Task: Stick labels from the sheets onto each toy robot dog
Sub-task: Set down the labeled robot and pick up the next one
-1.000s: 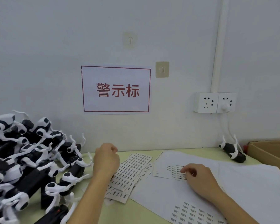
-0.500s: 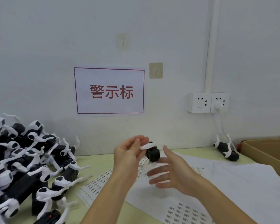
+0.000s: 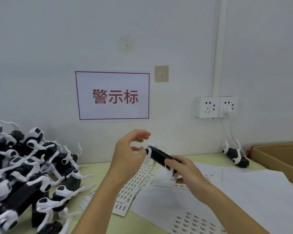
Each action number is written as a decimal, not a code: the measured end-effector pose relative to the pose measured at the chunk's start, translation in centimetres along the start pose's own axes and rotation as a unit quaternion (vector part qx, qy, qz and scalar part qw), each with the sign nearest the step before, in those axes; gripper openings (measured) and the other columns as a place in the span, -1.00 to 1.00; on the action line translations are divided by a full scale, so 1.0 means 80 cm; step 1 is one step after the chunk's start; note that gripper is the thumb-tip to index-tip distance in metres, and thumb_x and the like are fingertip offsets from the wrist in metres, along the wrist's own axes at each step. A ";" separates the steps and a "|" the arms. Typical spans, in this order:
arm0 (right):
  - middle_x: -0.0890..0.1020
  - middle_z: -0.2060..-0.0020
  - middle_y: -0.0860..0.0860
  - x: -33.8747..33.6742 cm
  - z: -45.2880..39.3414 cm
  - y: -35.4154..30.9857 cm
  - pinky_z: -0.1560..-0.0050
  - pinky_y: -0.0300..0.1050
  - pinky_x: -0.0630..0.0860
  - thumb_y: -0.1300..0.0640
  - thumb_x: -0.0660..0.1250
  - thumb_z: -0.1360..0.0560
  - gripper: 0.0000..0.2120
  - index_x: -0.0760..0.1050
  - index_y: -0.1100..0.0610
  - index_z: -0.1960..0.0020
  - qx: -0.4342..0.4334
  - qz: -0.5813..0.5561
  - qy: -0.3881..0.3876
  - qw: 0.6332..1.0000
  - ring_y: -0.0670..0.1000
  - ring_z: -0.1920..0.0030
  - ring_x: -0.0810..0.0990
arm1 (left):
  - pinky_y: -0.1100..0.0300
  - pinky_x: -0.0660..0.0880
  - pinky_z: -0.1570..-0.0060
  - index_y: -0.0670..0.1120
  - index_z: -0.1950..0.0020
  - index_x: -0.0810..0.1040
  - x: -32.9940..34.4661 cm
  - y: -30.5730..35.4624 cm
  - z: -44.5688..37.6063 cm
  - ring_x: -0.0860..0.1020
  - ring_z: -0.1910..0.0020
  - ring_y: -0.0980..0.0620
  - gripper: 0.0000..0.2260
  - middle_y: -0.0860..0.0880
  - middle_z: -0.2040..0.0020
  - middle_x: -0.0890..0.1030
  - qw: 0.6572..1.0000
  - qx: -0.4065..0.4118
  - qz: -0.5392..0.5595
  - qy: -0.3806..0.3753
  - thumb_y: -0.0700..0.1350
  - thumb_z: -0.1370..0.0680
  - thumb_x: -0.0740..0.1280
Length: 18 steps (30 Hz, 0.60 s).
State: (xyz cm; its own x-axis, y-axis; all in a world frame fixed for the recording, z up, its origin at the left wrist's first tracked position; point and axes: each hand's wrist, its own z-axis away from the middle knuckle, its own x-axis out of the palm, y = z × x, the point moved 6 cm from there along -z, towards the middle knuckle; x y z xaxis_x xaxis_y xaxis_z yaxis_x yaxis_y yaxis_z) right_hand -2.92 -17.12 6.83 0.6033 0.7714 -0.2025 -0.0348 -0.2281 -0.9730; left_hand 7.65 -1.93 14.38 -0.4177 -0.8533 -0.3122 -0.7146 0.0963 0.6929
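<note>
I am holding one toy dog (image 3: 161,157) up over the table (image 3: 98,173), well above the label sheets (image 3: 135,184). My right hand (image 3: 184,173) is curling round its black body near the lower end, gripping it. My left hand (image 3: 128,154) is sitting at the upper end by the white legs, fingers loosely bent; whether they are pinching a leg or a label I cannot tell, since that part is blurred. I am judging that the thin white legs could snag or bend if I am twisting too hard, and a label on a fingertip could fold onto itself. The pile of dogs (image 3: 24,174) is waiting at my left.
</note>
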 end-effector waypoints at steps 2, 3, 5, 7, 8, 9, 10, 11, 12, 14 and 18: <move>0.67 0.17 -0.12 0.006 0.005 -0.005 0.08 -0.21 0.44 0.02 0.42 -0.50 -0.89 0.63 -0.09 -0.03 -0.038 0.065 -0.022 0.997 -0.16 0.17 0.61 | 0.42 0.45 -0.09 0.20 -0.19 0.55 0.011 -0.004 0.002 0.49 -0.20 0.24 -0.51 0.25 -0.16 0.58 0.992 0.004 -0.081 -0.097 -0.38 -0.50 0.29; 0.68 0.13 -0.12 0.010 0.006 -0.006 0.04 -0.21 0.47 0.04 0.44 -0.48 -0.84 0.62 -0.10 -0.06 -0.049 0.078 -0.031 0.995 -0.14 0.10 0.63 | 0.42 0.43 -0.13 0.22 -0.26 0.51 0.019 -0.010 0.006 0.47 -0.25 0.21 -0.48 0.25 -0.23 0.54 0.981 -0.011 -0.112 -0.160 -0.35 -0.50 0.28; 0.69 0.07 -0.10 0.020 0.010 -0.006 -0.06 -0.20 0.53 0.09 0.47 -0.45 -0.74 0.59 -0.10 -0.12 -0.060 0.073 -0.051 0.994 -0.13 0.04 0.66 | 0.23 0.46 -0.25 0.28 -0.38 0.40 0.035 -0.028 0.019 0.44 -0.32 0.10 -0.41 0.22 -0.31 0.48 0.944 -0.051 -0.175 -0.275 -0.28 -0.49 0.30; 0.68 0.00 -0.13 0.028 0.014 -0.004 -0.04 -0.27 0.53 0.11 0.49 -0.41 -0.63 0.57 -0.11 -0.18 -0.068 0.061 -0.079 0.993 -0.18 -0.01 0.65 | 0.02 0.47 -0.27 0.35 -0.35 0.36 0.043 -0.042 0.030 0.42 -0.30 -0.04 -0.41 0.19 -0.29 0.49 0.912 -0.084 -0.231 -0.329 -0.22 -0.48 0.33; 0.67 -0.02 -0.14 0.031 0.016 -0.002 -0.03 -0.29 0.51 0.09 0.49 -0.38 -0.59 0.56 -0.12 -0.20 -0.070 0.064 -0.093 0.991 -0.20 -0.04 0.64 | -0.03 0.49 -0.24 0.35 -0.30 0.36 0.044 -0.047 0.031 0.43 -0.26 -0.08 -0.45 0.17 -0.26 0.52 0.908 -0.097 -0.237 -0.330 -0.21 -0.49 0.35; 0.67 -0.03 -0.14 0.032 0.017 0.000 -0.04 -0.30 0.50 0.07 0.49 -0.36 -0.57 0.55 -0.13 -0.21 -0.069 0.071 -0.103 0.990 -0.21 -0.06 0.62 | -0.05 0.50 -0.22 0.33 -0.25 0.38 0.044 -0.051 0.031 0.44 -0.23 -0.10 -0.50 0.14 -0.22 0.54 0.910 -0.106 -0.235 -0.324 -0.19 -0.50 0.37; 0.66 -0.06 -0.13 0.032 0.017 0.002 -0.08 -0.28 0.49 0.06 0.50 -0.37 -0.55 0.54 -0.15 -0.23 -0.066 0.077 -0.111 0.989 -0.20 -0.08 0.62 | -0.05 0.50 -0.21 0.30 -0.21 0.39 0.044 -0.054 0.031 0.44 -0.20 -0.11 -0.55 0.11 -0.19 0.56 0.912 -0.111 -0.234 -0.318 -0.18 -0.50 0.40; 0.65 -0.09 -0.11 0.030 0.016 0.005 -0.12 -0.24 0.49 0.04 0.51 -0.40 -0.54 0.52 -0.16 -0.26 -0.060 0.081 -0.117 0.988 -0.18 -0.10 0.62 | -0.03 0.49 -0.20 0.27 -0.18 0.39 0.044 -0.057 0.031 0.43 -0.20 -0.10 -0.59 0.09 -0.16 0.56 0.913 -0.115 -0.236 -0.313 -0.17 -0.51 0.41; 0.64 -0.14 -0.10 0.028 0.014 0.007 -0.14 -0.21 0.50 0.02 0.51 -0.43 -0.53 0.49 -0.18 -0.29 -0.052 0.084 -0.120 0.988 -0.16 -0.12 0.63 | 0.02 0.49 -0.16 0.26 -0.16 0.40 0.042 -0.061 0.030 0.40 -0.20 -0.09 -0.61 0.08 -0.15 0.56 0.914 -0.120 -0.237 -0.307 -0.16 -0.51 0.41; 0.61 -0.17 -0.12 0.018 0.008 0.009 -0.11 -0.21 0.53 -0.07 0.45 -0.50 -0.58 0.44 -0.21 -0.32 -0.031 0.089 -0.109 0.990 -0.16 -0.11 0.63 | 0.12 0.39 -0.05 0.26 -0.14 0.39 0.037 -0.067 0.027 0.32 -0.19 -0.07 -0.65 0.09 -0.15 0.53 0.916 -0.132 -0.249 -0.286 -0.14 -0.54 0.39; 0.59 -0.08 -0.10 -0.047 -0.008 0.018 0.06 -0.19 0.55 -0.11 0.35 -0.55 -0.68 0.43 -0.14 -0.28 0.029 0.158 0.018 0.987 -0.09 -0.02 0.63 | 0.12 0.15 -0.08 0.21 -0.20 0.40 0.018 -0.071 0.017 0.28 0.01 0.09 -0.66 0.14 -0.05 0.47 0.917 -0.108 -0.329 -0.195 -0.19 -0.55 0.29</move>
State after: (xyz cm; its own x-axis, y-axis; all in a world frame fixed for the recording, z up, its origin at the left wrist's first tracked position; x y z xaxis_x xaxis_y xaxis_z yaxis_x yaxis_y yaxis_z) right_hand -4.74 -20.71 6.27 0.5825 0.6458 -0.4936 -0.2706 -0.4186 -0.8669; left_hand 10.36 -2.99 9.12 -0.1345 -0.4372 -0.8892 -0.7741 -0.5139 0.3698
